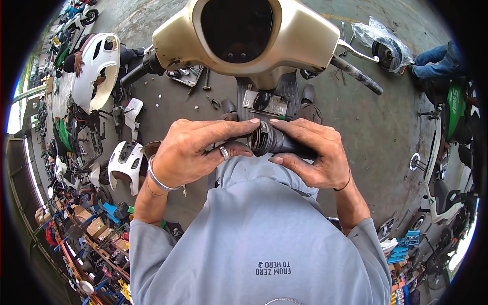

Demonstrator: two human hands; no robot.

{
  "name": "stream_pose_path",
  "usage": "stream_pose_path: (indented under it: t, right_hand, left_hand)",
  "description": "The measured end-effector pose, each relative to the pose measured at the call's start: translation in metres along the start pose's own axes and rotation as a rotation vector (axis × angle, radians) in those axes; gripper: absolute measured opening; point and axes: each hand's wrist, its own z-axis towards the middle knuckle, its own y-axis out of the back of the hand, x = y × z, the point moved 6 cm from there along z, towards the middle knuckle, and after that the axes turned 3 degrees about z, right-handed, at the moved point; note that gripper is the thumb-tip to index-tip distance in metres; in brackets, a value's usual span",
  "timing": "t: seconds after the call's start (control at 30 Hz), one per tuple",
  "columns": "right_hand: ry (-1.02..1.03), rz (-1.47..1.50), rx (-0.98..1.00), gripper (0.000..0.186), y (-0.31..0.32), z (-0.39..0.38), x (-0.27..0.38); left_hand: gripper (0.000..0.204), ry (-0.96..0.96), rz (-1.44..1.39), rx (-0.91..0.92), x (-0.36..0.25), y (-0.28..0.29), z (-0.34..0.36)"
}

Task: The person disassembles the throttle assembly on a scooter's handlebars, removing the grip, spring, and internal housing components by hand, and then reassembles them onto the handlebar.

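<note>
In front of my chest, both hands hold a black handlebar grip (276,140), a ribbed cylinder lying sideways. Its open, ringed end faces left. My left hand (195,147), wearing a ring and a metal bangle, has its index finger and thumb at that open end. My right hand (320,152) wraps round the other end, fingers over the top and thumb below. Just ahead stands a gold scooter handlebar cover (300,38) with a dark round display (237,30). The handlebar's right end is a bare, scuffed tube (357,75); a black grip (141,70) covers the left end.
Pliers (213,102), a hammer (207,80) and a licence plate (264,103) lie near the scooter. White body panels (96,73) and scooter frames stand left. A plastic-wrapped wheel (384,53) is at far right, by a person in jeans (438,60). A green scooter (454,109) stands right.
</note>
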Motion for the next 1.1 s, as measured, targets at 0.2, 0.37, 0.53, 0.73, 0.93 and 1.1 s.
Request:
stream_pose_path:
  t: [0.2,0.37,0.53,0.73,0.93,1.1]
  right_hand:
    - [0.021,-0.034,-0.001,0.057,0.001,0.001,0.001]
    - [0.069,-0.121,-0.030,0.057,0.002,0.000,0.003]
    - [0.098,-0.137,-0.045,0.055,0.006,0.001,0.008]
    - [0.093,-0.178,-0.017,0.058,-0.001,-0.003,0.005]
    - [0.098,-0.189,-0.023,0.058,-0.006,-0.004,0.005]
    - [0.139,-0.197,-0.059,0.054,-0.006,-0.004,-0.002]
  left_hand:
    - [0.043,0.299,-0.234,-0.057,0.002,-0.003,-0.001]
    - [0.038,0.319,-0.229,0.018,0.006,-0.009,0.000]
    - [0.042,0.398,-0.425,-0.004,0.011,-0.012,-0.001]
    - [0.038,0.520,-0.392,0.023,0.012,-0.012,-0.008]
    - [0.040,0.556,-0.399,-0.001,0.009,-0.009,-0.006]
    - [0.040,0.572,-0.510,-0.012,0.014,-0.015,0.003]
